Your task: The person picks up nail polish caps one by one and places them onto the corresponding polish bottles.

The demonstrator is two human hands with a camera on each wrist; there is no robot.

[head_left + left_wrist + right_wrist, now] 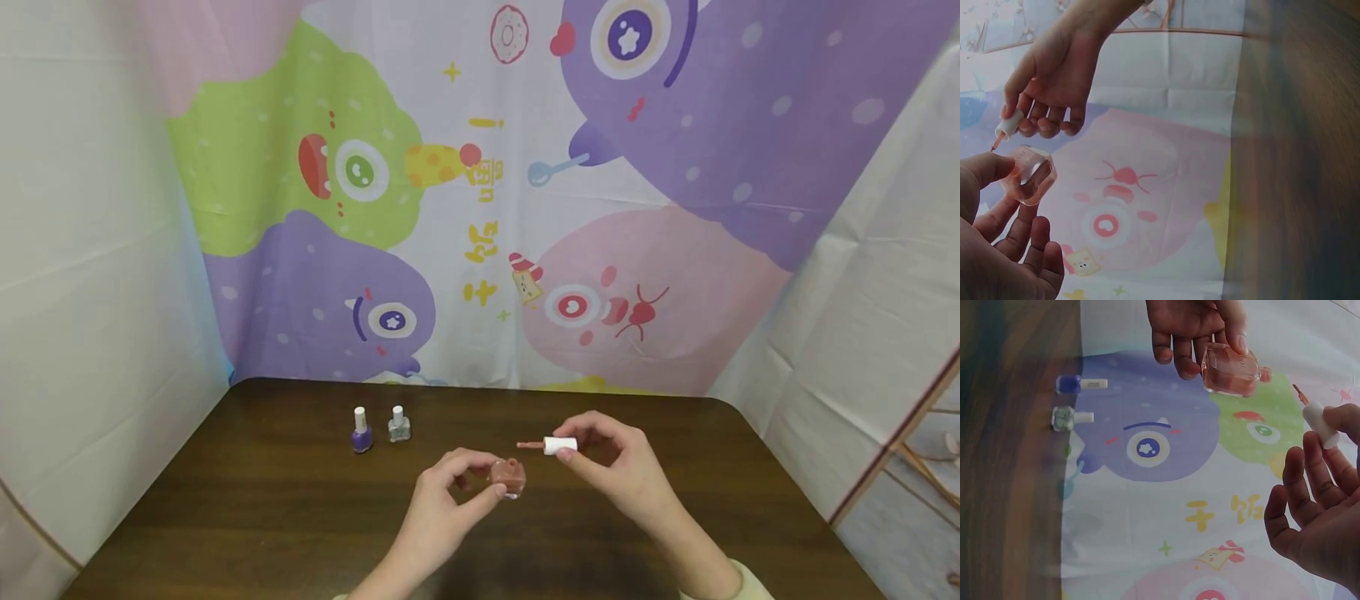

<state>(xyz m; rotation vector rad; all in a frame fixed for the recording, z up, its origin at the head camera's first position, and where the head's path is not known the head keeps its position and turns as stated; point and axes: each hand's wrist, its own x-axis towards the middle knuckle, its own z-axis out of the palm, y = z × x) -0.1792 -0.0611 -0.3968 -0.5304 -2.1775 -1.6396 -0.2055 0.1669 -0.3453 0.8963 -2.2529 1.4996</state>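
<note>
My left hand [450,496] pinches a glass nail polish bottle [509,477] of brownish-pink polish between thumb and fingers, above the table. The bottle's neck is uncapped. To its right, my right hand [621,462] pinches the white nail polish cap [561,446], whose polish-coated brush [529,445] points left toward the bottle. Brush and bottle are apart. In the left wrist view the bottle [1030,175] sits just below the cap [1009,124]. The right wrist view shows the open neck [1265,374] facing the brush tip.
A purple nail polish bottle [362,437] and a clear, silvery one [399,427], both white-capped, stand at the back left of the dark wooden table [300,517]. Behind the table hangs a cloth [480,350] with cartoon monsters. Pale cloth [90,250] closes off the left side.
</note>
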